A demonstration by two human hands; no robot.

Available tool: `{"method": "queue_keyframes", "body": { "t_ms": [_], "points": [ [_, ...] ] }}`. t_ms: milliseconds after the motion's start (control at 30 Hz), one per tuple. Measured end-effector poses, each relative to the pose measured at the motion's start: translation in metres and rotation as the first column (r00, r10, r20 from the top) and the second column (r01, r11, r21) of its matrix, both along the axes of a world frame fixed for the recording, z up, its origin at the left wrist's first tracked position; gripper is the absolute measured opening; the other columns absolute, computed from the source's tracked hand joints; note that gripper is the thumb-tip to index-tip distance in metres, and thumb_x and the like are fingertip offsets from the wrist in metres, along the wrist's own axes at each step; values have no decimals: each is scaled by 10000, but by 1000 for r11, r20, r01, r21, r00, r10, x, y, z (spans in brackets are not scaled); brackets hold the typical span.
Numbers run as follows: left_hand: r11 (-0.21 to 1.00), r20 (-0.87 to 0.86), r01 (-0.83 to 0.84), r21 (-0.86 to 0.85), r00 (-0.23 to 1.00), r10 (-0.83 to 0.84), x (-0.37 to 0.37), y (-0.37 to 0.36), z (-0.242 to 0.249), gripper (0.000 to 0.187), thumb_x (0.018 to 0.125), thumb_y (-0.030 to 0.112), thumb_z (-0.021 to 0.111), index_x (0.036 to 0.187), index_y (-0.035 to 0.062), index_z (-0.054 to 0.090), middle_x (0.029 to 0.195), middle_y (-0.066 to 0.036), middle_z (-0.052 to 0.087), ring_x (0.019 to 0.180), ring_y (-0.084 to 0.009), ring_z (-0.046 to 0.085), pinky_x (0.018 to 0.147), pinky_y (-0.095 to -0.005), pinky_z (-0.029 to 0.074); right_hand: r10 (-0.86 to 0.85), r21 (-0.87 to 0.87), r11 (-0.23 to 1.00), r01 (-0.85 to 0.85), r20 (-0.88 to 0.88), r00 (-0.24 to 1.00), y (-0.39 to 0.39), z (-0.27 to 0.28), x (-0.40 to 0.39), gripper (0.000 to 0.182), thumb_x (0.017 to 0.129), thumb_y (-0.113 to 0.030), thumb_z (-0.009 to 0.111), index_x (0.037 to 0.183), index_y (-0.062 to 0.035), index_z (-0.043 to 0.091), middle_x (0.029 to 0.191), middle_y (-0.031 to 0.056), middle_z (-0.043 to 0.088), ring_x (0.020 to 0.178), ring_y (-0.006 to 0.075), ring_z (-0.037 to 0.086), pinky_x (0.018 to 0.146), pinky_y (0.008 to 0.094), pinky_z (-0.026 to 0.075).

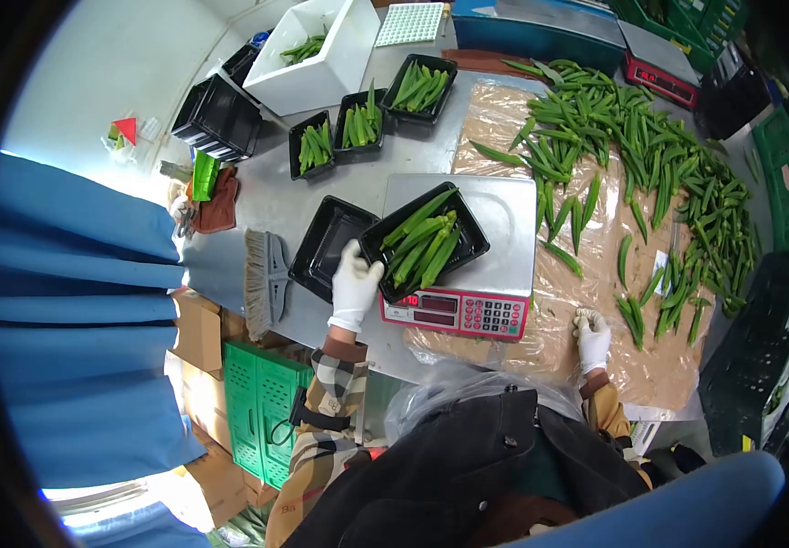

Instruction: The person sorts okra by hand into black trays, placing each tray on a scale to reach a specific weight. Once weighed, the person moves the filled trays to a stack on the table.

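My left hand (354,285), in a white glove, grips the left rim of a black plastic tray (475,239). That tray sits tilted at an angle on the steel plate of a red digital scale (454,313), and several green okra pods (426,245) lie in it. Under and beside the same hand is a second black tray (326,242) with nothing in it. My right hand (593,340), also gloved, rests low over the plastic-covered cardboard (554,301), with its fingers curled in. Whatever those fingers may hold is hidden. Loose okra lies just to its right.
A large okra heap (632,128) spreads over the right side. Filled trays (358,121) stand at the back, near a white foam box (317,68) and stacked black trays (216,119). A brush (267,279) lies left. A black crate (751,352) borders the right edge.
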State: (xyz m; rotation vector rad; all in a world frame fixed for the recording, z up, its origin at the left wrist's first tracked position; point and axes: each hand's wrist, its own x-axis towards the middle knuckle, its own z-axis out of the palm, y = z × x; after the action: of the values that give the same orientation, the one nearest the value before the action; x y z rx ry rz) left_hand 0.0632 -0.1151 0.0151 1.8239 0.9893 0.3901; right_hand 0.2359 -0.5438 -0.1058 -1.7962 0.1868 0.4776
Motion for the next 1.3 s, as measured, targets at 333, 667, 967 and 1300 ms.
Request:
{"method": "queue_keyframes", "body": {
  "t_ms": [333,667,967,1300],
  "points": [
    [912,217,190,-364,969,-116,157,23,1,244,894,23,583,1127,-41,607,996,-98,670,873,-192,660,748,-356,575,-6,-25,1000,6,6,1000,4,8,1,119,928,-29,580,1001,-7,671,787,22,654,579,65,545,531,209,454],
    [844,245,159,-513,969,-34,374,91,-88,184,900,56,590,1062,-29,578,973,-146,637,761,-310,676,623,-430,616,-64,-69,996,64,-9,998,2,-2,-4,123,930,-79,609,1004,-42,699,789,35,700,635,72,614,587,228,507],
    [943,288,325,-67,911,-294,204,69,11,377,996,123,542,1341,-25,527,1318,-140,593,1202,-208,568,1001,-322,454,47,-319,948,4,152,987,-4,-21,-5,178,860,-239,659,1001,-152,725,860,129,707,737,292,681,682,384,541],
    [751,-188,241,615,969,-157,-53,67,-86,322,999,223,538,1021,-65,679,919,-172,684,825,-240,629,784,-353,494,113,-615,670,416,638,762,-51,63,27,384,767,-150,721,1144,-121,655,1024,104,644,934,298,591,874,372,468]
  ]
}}
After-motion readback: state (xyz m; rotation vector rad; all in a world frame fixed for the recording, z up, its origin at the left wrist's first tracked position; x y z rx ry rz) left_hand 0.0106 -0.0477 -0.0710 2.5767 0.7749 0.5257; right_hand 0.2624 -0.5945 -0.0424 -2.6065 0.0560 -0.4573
